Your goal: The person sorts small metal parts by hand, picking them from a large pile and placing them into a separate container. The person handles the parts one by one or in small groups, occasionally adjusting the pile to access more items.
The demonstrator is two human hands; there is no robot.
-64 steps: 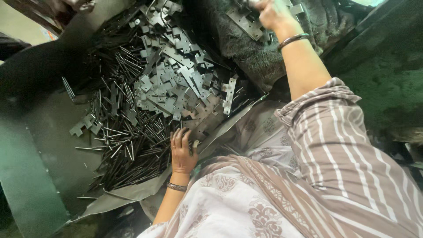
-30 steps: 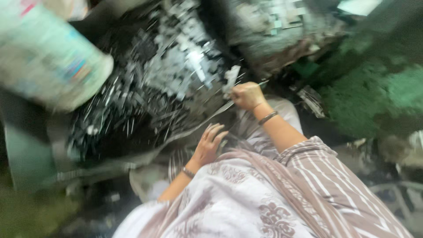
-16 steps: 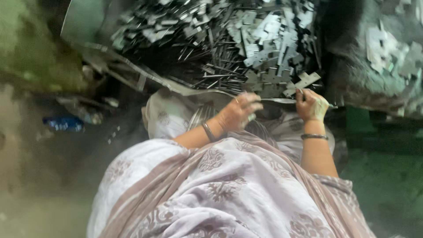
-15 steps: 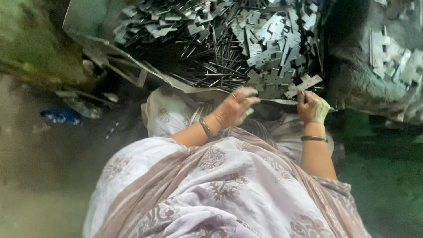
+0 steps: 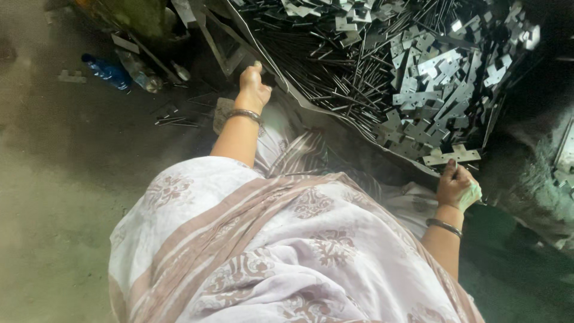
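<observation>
The left hand [image 5: 253,88] clutches the tray's metal edge [image 5: 281,90] at eleven o'clock. The right hand [image 5: 457,186] pinches a cross-shaped metal plate [image 5: 451,155] at three o'clock, beside the pile of rods [image 5: 353,72].

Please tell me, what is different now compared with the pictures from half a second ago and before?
The left hand moved away from the right one, out to the left edge of the metal sheet under the pile, and grips it. The right hand stayed at the near edge, by a cross-shaped metal piece. The pile of rods and brackets looks unchanged.
</observation>
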